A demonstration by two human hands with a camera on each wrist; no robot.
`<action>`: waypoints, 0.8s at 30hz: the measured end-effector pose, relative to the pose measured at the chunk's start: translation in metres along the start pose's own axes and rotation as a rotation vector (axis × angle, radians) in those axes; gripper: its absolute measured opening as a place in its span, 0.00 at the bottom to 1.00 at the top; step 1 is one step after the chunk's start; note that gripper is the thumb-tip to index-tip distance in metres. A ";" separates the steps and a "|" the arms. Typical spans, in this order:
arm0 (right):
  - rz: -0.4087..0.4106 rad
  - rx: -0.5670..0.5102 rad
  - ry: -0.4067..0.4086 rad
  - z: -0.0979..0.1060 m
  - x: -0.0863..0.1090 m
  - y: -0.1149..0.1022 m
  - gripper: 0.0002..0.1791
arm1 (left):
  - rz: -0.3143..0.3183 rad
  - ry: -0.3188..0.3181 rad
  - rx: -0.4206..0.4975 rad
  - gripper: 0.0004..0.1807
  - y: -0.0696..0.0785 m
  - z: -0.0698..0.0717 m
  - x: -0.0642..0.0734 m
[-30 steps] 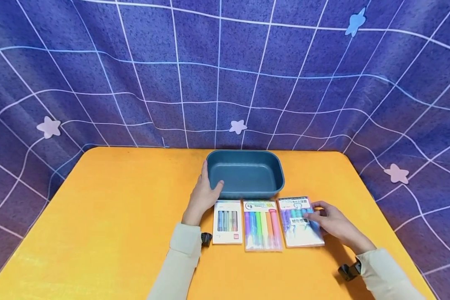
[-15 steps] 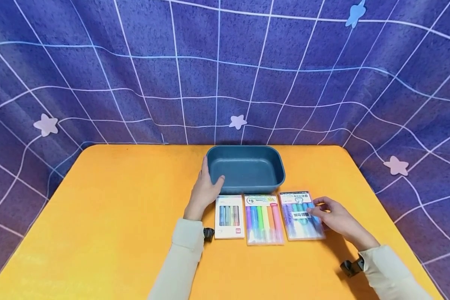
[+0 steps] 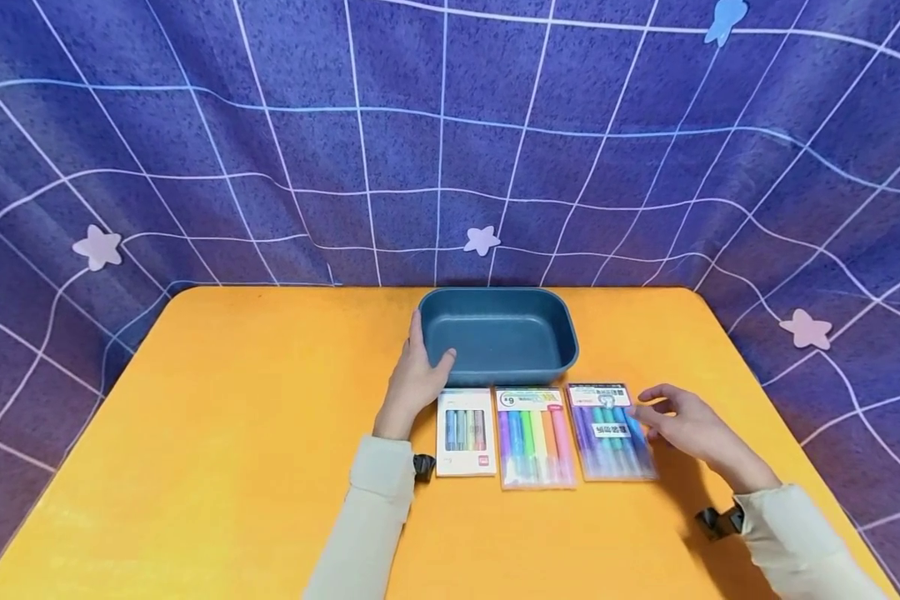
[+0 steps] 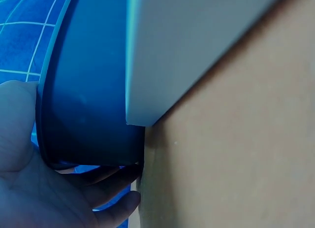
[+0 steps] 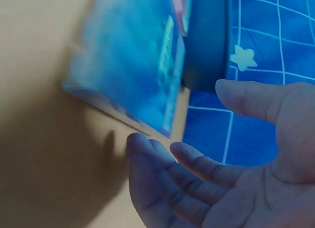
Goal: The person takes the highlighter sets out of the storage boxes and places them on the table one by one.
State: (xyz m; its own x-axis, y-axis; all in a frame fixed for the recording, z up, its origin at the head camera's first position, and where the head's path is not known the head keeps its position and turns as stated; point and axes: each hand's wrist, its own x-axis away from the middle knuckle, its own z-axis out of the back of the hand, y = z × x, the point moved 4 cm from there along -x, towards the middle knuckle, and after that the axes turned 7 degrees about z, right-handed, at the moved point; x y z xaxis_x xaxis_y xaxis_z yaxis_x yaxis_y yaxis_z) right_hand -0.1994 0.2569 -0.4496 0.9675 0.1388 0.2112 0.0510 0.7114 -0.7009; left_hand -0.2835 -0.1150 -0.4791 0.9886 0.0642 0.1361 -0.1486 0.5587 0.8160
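My left hand (image 3: 414,379) holds the left end of a dark blue plastic bin (image 3: 498,377), thumb at the rim and fingers along the outer wall. In the left wrist view, those fingers (image 4: 110,188) reach low beside the bin's end. Three packs lie side by side before the bin: a white box of pens (image 3: 466,461), a clear pack of rainbow-coloured markers (image 3: 537,437) and a clear pack of purple to teal markers (image 3: 610,442). My right hand (image 3: 686,427) hovers at the right edge of the purple-teal pack, fingers loosely bent, palm holding nothing.
The yellow table (image 3: 255,433) stretches out on both sides. Behind it hangs a blue-purple curtain (image 3: 292,150) with a line grid and star shapes (image 3: 482,241). Dark wrist cameras (image 3: 718,522) sit at both cuffs.
My right hand has let go of the purple-teal marker pack and drawn slightly to the right. That pack now lies flat beside the others. The left hand stays at the bin; the head view has shifted slightly.
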 end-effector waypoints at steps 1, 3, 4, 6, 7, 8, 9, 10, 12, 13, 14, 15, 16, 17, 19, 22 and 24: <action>0.012 0.031 0.011 0.002 0.000 -0.002 0.32 | 0.005 -0.004 0.001 0.50 0.000 0.000 0.001; 0.041 0.098 0.039 0.005 -0.002 -0.008 0.32 | 0.011 -0.010 -0.001 0.51 -0.001 0.001 0.001; 0.054 0.131 0.053 0.006 -0.003 -0.012 0.32 | 0.015 -0.014 -0.005 0.51 -0.002 0.003 0.002; 0.085 0.187 0.081 0.007 -0.005 -0.024 0.32 | 0.020 -0.015 -0.011 0.51 -0.003 0.006 0.002; 0.097 0.201 0.090 0.006 -0.007 -0.031 0.33 | 0.021 -0.014 -0.012 0.51 -0.004 0.009 0.003; 0.112 0.212 0.096 0.005 -0.008 -0.039 0.35 | 0.020 -0.011 -0.014 0.51 -0.004 0.011 0.003; 0.128 0.220 0.103 0.003 -0.010 -0.047 0.37 | 0.019 -0.008 -0.019 0.51 -0.005 0.013 0.004; 0.150 0.225 0.113 0.002 -0.011 -0.055 0.38 | 0.018 -0.002 -0.024 0.51 -0.005 0.016 0.004; 0.189 0.228 0.136 -0.004 -0.012 -0.070 0.42 | 0.013 0.005 -0.038 0.51 -0.006 0.019 0.007; 0.210 0.223 0.151 -0.007 -0.013 -0.077 0.43 | 0.006 0.007 -0.050 0.51 -0.006 0.021 0.008; 0.232 0.218 0.166 -0.010 -0.013 -0.083 0.44 | -0.003 0.009 -0.060 0.51 -0.005 0.023 0.010; 0.251 0.214 0.185 -0.014 -0.014 -0.090 0.44 | -0.015 0.015 -0.074 0.51 -0.004 0.025 0.012; 0.265 0.212 0.202 -0.016 -0.015 -0.095 0.43 | -0.030 0.020 -0.088 0.50 -0.002 0.026 0.013; 0.274 0.212 0.213 -0.019 -0.016 -0.100 0.43 | -0.047 0.026 -0.098 0.50 0.001 0.028 0.015; 0.288 0.218 0.226 -0.025 -0.019 -0.110 0.44 | -0.086 0.048 -0.119 0.50 0.007 0.033 0.018; 0.283 0.238 0.215 -0.035 -0.025 -0.123 0.45 | -0.138 0.083 -0.142 0.48 0.017 0.041 0.025; 0.276 0.273 0.203 -0.042 -0.028 -0.130 0.46 | -0.165 0.102 -0.157 0.48 0.023 0.044 0.031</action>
State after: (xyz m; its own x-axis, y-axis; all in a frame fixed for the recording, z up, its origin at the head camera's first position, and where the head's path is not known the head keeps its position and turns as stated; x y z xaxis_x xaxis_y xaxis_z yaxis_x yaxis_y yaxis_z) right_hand -0.2227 0.1319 -0.3931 0.9662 0.2306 -0.1155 -0.2572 0.8265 -0.5007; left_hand -0.2572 -0.1366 -0.4316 0.9976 0.0405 -0.0555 0.0122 0.6899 0.7238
